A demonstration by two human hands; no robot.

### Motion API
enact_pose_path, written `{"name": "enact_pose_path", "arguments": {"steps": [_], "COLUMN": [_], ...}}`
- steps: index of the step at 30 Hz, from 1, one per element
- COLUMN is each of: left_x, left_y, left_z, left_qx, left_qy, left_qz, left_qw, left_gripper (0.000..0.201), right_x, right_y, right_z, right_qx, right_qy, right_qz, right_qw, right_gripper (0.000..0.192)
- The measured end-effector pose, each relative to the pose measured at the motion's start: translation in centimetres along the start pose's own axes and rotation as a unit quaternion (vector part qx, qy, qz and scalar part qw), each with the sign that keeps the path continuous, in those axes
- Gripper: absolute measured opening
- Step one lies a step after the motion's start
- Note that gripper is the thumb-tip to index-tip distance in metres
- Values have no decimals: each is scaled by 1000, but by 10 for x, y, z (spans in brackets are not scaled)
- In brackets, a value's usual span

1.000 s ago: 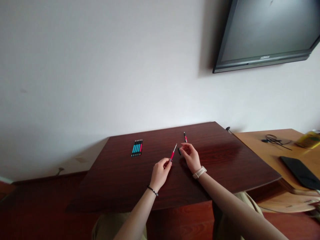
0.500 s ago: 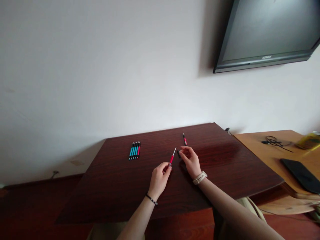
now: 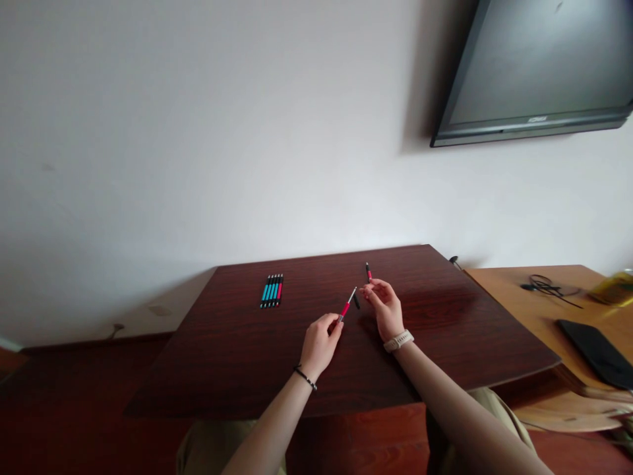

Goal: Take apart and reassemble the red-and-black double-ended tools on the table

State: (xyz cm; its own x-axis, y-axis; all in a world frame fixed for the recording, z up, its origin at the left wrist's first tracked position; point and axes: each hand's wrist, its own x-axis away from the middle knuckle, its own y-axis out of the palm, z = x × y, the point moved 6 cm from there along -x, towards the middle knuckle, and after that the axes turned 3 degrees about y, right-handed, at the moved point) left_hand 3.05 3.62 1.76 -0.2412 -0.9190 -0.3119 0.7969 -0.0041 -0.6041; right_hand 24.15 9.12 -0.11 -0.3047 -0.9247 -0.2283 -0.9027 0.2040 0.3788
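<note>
My left hand is closed around the red barrel of an opened pen, its thin pale refill sticking up out of the front end. Close to the refill's tip is my right hand, thumb and fingers drawn together in a pinch. Whatever lies between those fingertips is too small to make out. A short black pen grip section lies on the table just below the right fingertips. Behind the right hand is another red and black pen, partly covered by the fingers.
Several blue and black pens, with a red one at the right end, lie in a row on the dark wooden table. To the right, a lighter table bears a cable and a black phone. A television hangs above.
My right hand has let go of the black grip section, which now lies on the table. The right fingertips have come nearer the refill tip. The view has shifted slightly.
</note>
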Motion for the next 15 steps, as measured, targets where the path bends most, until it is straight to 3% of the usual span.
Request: {"name": "enact_pose_path", "arguments": {"steps": [15], "left_x": [5], "left_y": [2], "left_z": [2], "left_qx": [-10], "left_qy": [11], "left_qz": [-5], "left_qw": [1000], "left_gripper": [20], "right_x": [-1], "right_y": [-1], "right_z": [2], "right_qx": [-36], "right_qy": [20], "right_qz": [-8], "right_qw": [999], "right_gripper": [45]}}
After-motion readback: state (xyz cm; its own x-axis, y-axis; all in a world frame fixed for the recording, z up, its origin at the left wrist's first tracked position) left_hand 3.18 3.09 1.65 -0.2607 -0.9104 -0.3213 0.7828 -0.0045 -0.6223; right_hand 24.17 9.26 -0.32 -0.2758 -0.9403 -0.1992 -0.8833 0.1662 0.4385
